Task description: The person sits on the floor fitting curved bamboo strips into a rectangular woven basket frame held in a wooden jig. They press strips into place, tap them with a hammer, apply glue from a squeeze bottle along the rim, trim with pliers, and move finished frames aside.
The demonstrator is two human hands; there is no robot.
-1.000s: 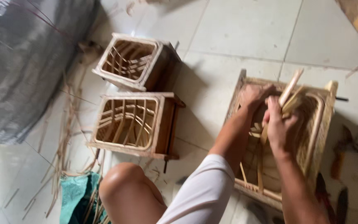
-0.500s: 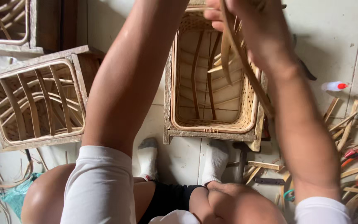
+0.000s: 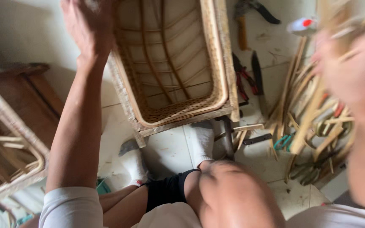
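A person seated on a tiled floor works over a half-woven rattan basket [image 3: 172,67], which stands between their socked feet with its open mouth facing up. The left hand [image 3: 87,25] rests on the basket's left rim at the top of the picture, fingers loosely spread; whether it grips the rim cannot be told. The right hand [image 3: 353,71], blurred by motion, is out to the right over a heap of cane strips [image 3: 305,109], and a pale strip seems to run under it, though the blur hides whether the fingers close on it. Half a second earlier both hands were together above the basket's far edge, working a strip; now they are well apart and the right one has left the basket. The view has also swung right, bringing into sight a dark-handled hammer [image 3: 250,12] and red-handled pliers [image 3: 243,78] lying on the tiles just beside the basket. A second woven frame [image 3: 9,143] with a dark wooden side sits at the left edge, now partly cut off
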